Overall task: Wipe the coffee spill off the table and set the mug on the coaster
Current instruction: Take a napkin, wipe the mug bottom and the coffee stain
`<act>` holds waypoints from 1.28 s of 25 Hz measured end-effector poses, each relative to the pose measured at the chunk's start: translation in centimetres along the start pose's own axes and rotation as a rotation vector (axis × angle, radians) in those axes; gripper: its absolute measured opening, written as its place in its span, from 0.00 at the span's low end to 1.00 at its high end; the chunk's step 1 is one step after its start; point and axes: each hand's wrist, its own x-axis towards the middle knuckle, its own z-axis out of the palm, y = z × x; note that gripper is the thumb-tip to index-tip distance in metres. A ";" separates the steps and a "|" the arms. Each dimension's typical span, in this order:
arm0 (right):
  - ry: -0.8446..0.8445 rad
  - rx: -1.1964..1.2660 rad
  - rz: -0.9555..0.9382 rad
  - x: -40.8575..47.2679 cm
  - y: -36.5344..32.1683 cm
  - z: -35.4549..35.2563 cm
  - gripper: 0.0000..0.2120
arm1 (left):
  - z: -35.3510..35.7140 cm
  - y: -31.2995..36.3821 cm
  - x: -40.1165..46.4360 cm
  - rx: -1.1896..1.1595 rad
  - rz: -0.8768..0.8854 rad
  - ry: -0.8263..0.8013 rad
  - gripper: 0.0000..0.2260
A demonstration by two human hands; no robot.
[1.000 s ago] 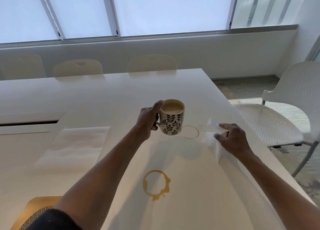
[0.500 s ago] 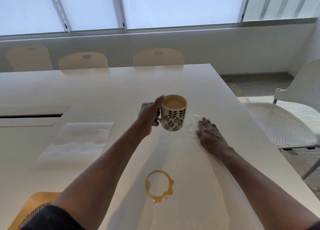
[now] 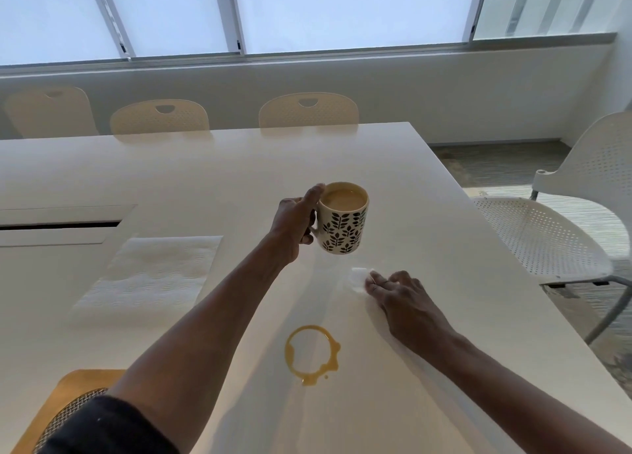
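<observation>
My left hand (image 3: 294, 218) holds a white mug (image 3: 343, 221) with a black leaf pattern by its handle, lifted above the white table (image 3: 205, 166); it is full of milky coffee. My right hand (image 3: 405, 303) lies flat on the table, pressing a white paper towel (image 3: 358, 276) whose edge shows past my fingertips, just below the mug. A brown ring-shaped coffee spill (image 3: 313, 352) sits on the table nearer to me, between my forearms. A tan coaster (image 3: 73, 390) with a woven mat lies at the lower left, partly hidden by my left sleeve.
A spare paper towel sheet (image 3: 154, 270) lies flat at the left. A cable slot (image 3: 61, 225) is set into the table's left. A white perforated chair (image 3: 554, 234) stands past the right edge; several beige chairs (image 3: 307, 111) line the far side.
My right hand has slid the paper towel over the smaller ring under the mug, which no longer shows, and drawn it toward me. The mug stays lifted in my left hand.
</observation>
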 end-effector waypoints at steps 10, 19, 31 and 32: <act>0.345 0.243 0.379 4.6 5.1 -5.5 0.11 | 0.4 -0.3 0.6 0.023 0.005 -0.014 0.20; 0.007 -0.002 0.328 9.5 7.8 -2.1 0.16 | 1.0 -1.5 1.2 0.007 -0.018 -0.023 0.20; 0.079 0.071 0.175 3.5 1.3 -1.8 0.11 | 0.8 -2.3 1.3 -0.044 -0.036 -0.005 0.19; 0.074 0.085 0.153 2.3 0.6 -1.8 0.11 | 0.9 -2.3 1.2 -0.047 -0.035 -0.004 0.19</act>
